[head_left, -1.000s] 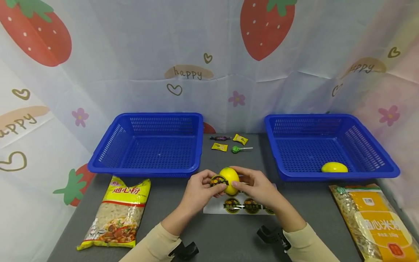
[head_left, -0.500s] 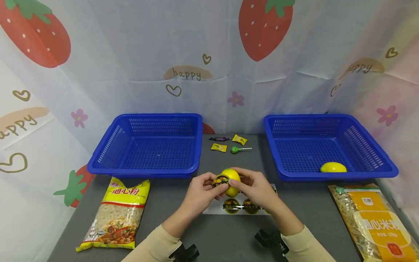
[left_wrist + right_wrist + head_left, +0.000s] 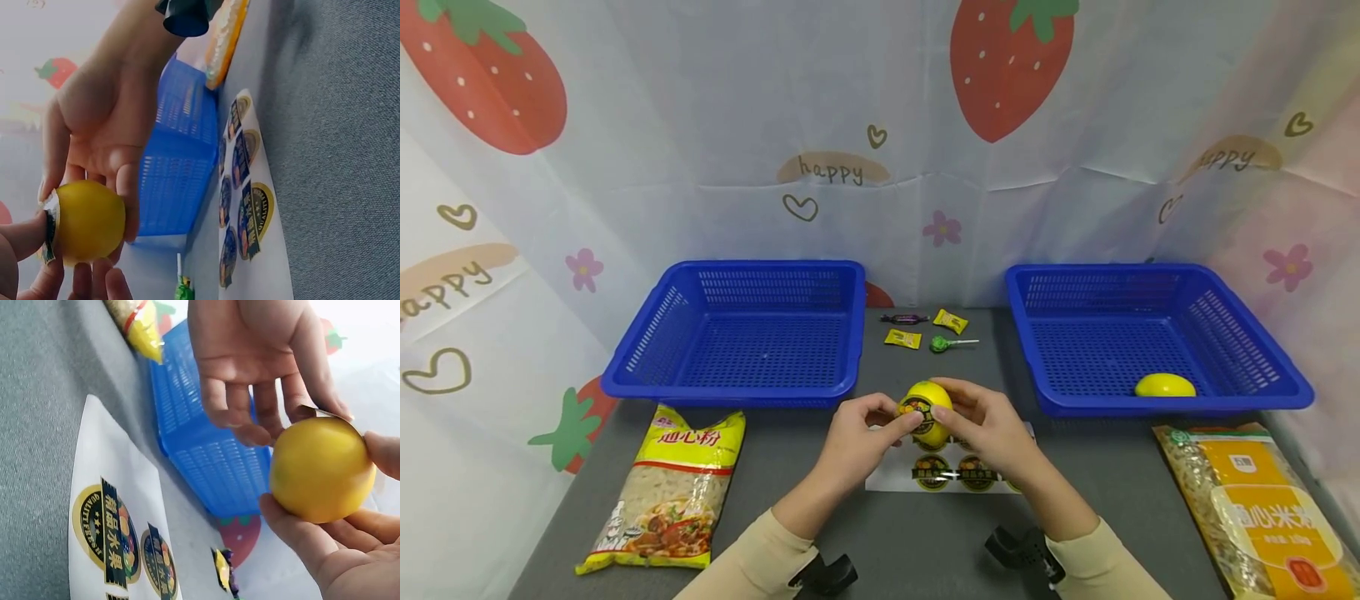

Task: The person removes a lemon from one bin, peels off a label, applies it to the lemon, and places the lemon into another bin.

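Between the two blue baskets, just above the sticker sheet, you hold the yellow lemon clear of the grey table.

Progress, as judged from the layout:
- One lemon already lies in the right basket.
- The left basket holds nothing visible.
- A round label sits on the held lemon, but one edge stands off the skin in the right wrist view. Treat the label as not yet fully pressed down.
- Several labels remain on the sheet.

Hand state:
- Your right hand cups the lemon from below and behind. Its fingers curl round the fruit, with the thumb at the side.
- Your left hand is half closed. Its fingers curl toward the lemon, and the fingertips touch the label edge. The thumb presses the label face in the head view.

Other items:
- Two bags of macaroni lie at the near corners.
- Small sweets lie at the far middle, well apart from both hands.
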`<action>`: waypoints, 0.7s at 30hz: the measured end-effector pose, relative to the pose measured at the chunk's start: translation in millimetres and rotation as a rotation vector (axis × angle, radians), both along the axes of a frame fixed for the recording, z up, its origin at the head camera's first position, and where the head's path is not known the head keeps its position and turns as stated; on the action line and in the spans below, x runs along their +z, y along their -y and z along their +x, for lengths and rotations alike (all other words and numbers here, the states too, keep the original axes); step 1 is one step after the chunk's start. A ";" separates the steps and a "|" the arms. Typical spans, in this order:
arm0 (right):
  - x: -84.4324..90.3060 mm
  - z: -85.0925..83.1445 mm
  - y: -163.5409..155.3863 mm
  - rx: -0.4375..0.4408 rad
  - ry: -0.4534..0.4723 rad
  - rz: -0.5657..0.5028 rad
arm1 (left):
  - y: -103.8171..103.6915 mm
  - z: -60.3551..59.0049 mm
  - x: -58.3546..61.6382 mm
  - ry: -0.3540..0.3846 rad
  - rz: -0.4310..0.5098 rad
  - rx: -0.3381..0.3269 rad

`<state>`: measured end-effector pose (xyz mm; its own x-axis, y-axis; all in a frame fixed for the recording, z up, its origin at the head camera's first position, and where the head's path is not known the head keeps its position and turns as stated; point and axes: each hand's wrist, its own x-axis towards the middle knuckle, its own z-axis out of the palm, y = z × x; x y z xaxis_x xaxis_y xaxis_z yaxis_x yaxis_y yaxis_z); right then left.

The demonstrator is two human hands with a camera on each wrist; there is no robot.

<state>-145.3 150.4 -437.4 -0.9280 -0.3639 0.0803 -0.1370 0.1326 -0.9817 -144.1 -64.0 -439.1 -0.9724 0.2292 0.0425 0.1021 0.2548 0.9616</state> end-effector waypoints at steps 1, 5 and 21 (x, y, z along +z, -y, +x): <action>0.5 0.4 0.2 0.000 0.007 -0.012 | -0.2 -0.3 0.1 -0.011 -0.005 0.010; 1.1 0.9 0.1 0.010 0.058 -0.072 | -1.6 -0.2 2.5 -0.040 0.006 0.030; 1.8 1.4 2.4 -0.018 0.068 0.007 | -5.1 3.8 5.9 -0.102 0.023 0.113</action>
